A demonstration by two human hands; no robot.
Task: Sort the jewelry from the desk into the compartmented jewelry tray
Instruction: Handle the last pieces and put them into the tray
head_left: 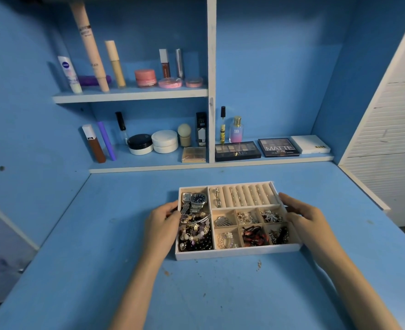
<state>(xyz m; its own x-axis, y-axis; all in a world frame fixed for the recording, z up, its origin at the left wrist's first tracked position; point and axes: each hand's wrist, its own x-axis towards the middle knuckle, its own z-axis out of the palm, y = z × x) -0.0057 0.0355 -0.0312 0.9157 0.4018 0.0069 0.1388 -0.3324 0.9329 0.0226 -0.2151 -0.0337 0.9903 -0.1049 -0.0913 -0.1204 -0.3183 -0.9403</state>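
A white compartmented jewelry tray (237,253) sits on the blue desk (220,294). Its tall left compartment holds a silver watch (198,200) above a heap of bead bracelets (195,234). The ring-roll section (246,195) at the back right carries a few rings. Six small cells below it hold earrings, brooches and dark hair ties (254,235). My left hand (163,222) grips the tray's left wall, thumb over the rim. My right hand (300,213) holds the right wall, fingers curled onto the rim.
Two shelves behind the desk carry cosmetics: tubes, jars, a perfume bottle (236,129) and eyeshadow palettes (279,146). A white slatted panel (387,151) stands at the right. The desk's left side meets a blue side wall.
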